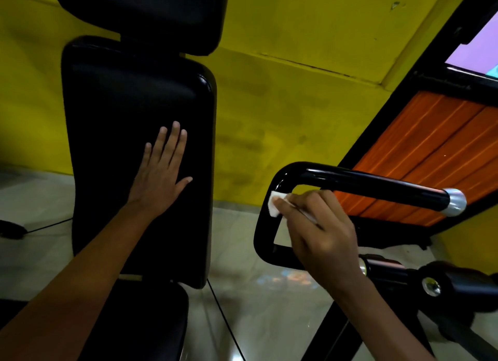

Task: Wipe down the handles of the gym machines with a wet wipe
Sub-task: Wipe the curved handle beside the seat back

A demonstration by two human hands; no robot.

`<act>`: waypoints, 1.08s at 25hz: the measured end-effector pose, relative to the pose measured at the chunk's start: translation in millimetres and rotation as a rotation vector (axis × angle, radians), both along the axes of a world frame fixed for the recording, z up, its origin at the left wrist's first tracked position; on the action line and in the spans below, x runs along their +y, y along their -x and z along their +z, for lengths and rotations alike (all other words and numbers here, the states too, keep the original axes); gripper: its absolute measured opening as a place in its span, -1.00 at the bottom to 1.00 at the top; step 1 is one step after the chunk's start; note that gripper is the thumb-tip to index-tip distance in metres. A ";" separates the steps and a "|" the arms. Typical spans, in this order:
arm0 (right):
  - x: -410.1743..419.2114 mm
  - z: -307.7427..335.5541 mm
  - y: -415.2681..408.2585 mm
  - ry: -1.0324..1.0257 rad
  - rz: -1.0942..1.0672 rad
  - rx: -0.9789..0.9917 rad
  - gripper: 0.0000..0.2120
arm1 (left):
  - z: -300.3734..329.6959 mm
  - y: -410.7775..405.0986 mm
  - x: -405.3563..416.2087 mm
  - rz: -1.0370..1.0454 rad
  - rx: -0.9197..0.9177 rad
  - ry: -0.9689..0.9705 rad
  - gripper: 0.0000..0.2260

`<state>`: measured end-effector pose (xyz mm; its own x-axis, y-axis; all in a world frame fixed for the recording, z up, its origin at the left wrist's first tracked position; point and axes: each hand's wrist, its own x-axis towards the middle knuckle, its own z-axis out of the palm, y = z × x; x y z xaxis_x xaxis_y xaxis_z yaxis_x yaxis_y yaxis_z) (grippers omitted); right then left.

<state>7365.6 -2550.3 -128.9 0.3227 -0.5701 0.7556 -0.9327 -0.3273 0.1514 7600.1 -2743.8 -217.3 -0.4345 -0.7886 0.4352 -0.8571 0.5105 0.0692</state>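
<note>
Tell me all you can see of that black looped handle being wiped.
The handle is a glossy black tube bent into a rounded loop. Its upper bar runs right and ends in a silver cap. The right hand presses a small white wipe against its upper left bend. Its lower end is hidden behind that hand.

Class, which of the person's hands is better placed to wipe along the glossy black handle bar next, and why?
Right hand: it pinches the white wet wipe against the glossy black handle bar. The left hand lies flat on the black padded backrest.
</note>
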 end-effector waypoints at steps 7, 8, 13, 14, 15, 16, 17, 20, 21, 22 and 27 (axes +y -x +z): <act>8.4 -14.2 8.2 -0.112 0.119 0.127 -0.84 | 0.6 -0.5 0.8 -0.012 0.012 -0.006 -0.09; 5.7 -13.2 7.4 -0.090 0.110 0.109 -0.85 | 0.4 -0.2 0.8 -0.012 0.015 -0.005 -0.10; 13.2 -28.0 0.4 -0.152 0.127 0.125 -0.82 | -0.8 -0.1 0.6 -0.017 0.010 0.006 -0.10; 17.0 -29.4 2.0 -0.172 0.137 0.141 -0.81 | -0.9 -0.4 0.6 -0.021 0.006 0.011 -0.10; 18.2 -29.8 3.8 -0.179 0.138 0.154 -0.82 | -0.6 -0.5 0.7 -0.022 0.001 0.013 -0.10; 17.1 -28.9 4.9 -0.170 0.130 0.156 -0.83 | -0.2 -0.4 0.9 -0.023 -0.003 0.011 -0.10; 14.9 -28.0 4.4 -0.148 0.114 0.147 -0.84 | 0.1 0.0 1.3 -0.021 -0.008 0.008 -0.10; 14.3 -33.8 -3.0 -0.119 0.095 0.129 -0.85 | 0.7 0.1 1.8 -0.020 -0.005 -0.004 -0.10; 17.0 -38.3 -3.1 -0.141 0.113 0.145 -0.83 | 1.2 -0.3 1.6 -0.024 0.000 -0.005 -0.10; 20.7 -42.9 -2.1 -0.179 0.140 0.162 -0.82 | 1.5 -0.7 1.6 -0.027 0.003 -0.006 -0.10; 25.8 -50.7 6.8 -0.306 0.204 0.164 -0.79 | 4.5 -1.9 3.9 -0.032 0.010 -0.003 -0.09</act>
